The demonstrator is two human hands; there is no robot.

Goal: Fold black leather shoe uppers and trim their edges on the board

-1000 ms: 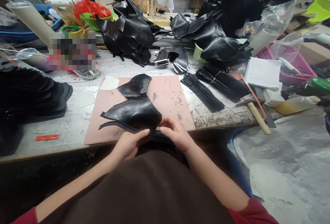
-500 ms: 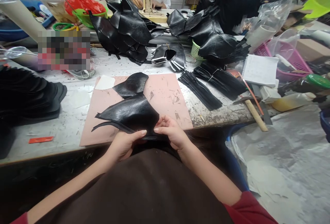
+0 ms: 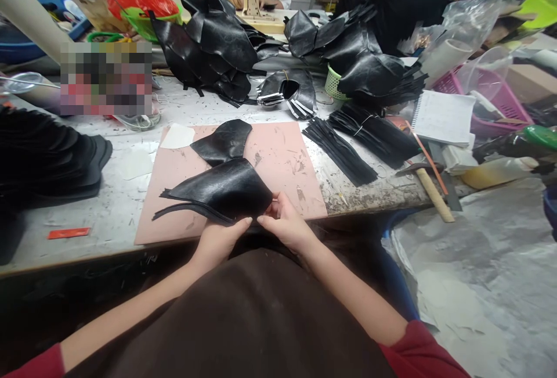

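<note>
One layered black leather piece [image 3: 221,186] over pink board [image 3: 287,157]; near edge pinched in fingers of left hand [image 3: 223,237] and right hand [image 3: 288,224]. Uneven pull might misalign layers.

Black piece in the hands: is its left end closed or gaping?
Gaping: at the left end of the black piece, the lower layer stands apart from the upper, with pink board showing between.
</note>
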